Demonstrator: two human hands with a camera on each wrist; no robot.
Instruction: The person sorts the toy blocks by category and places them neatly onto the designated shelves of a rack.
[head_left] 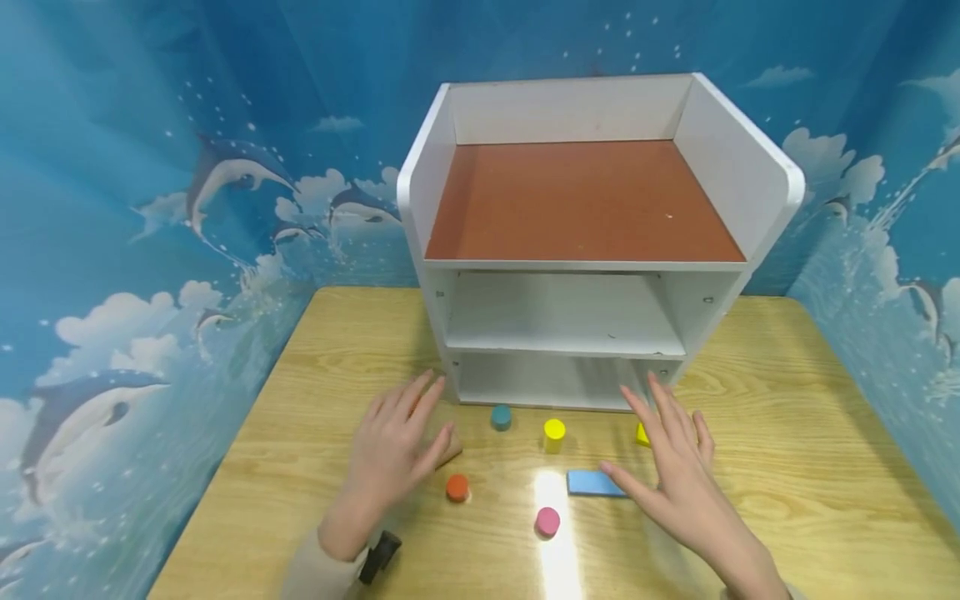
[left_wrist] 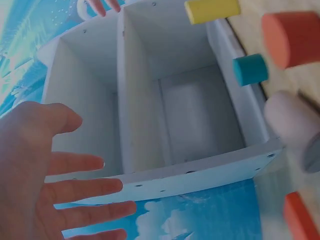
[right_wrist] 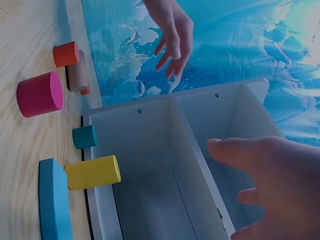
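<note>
My left hand (head_left: 393, 446) hovers over the table with spread, nearly straight fingers and nothing in its grasp. Below and beside it are an orange-red cylinder (head_left: 457, 488) and a brownish cylinder (head_left: 452, 448), the latter partly hidden by the hand. A red block (left_wrist: 300, 217) shows in the left wrist view. On the other side my right hand (head_left: 678, 492), fingers extended, is held above a blue block (head_left: 592, 482) and covers its right end. Behind those fingers peeks a yellow piece (head_left: 642, 435). Between the hands stand a teal cylinder (head_left: 501, 417), a yellow cylinder (head_left: 553, 437) and a pink cylinder (head_left: 547, 522).
A white shelf unit (head_left: 566, 352) with a brown top panel (head_left: 585, 200) stands at the back of the wooden table (head_left: 300, 400), its open compartments facing me. Blue curtains (head_left: 112, 250) printed with dolphins surround the table at the back and sides.
</note>
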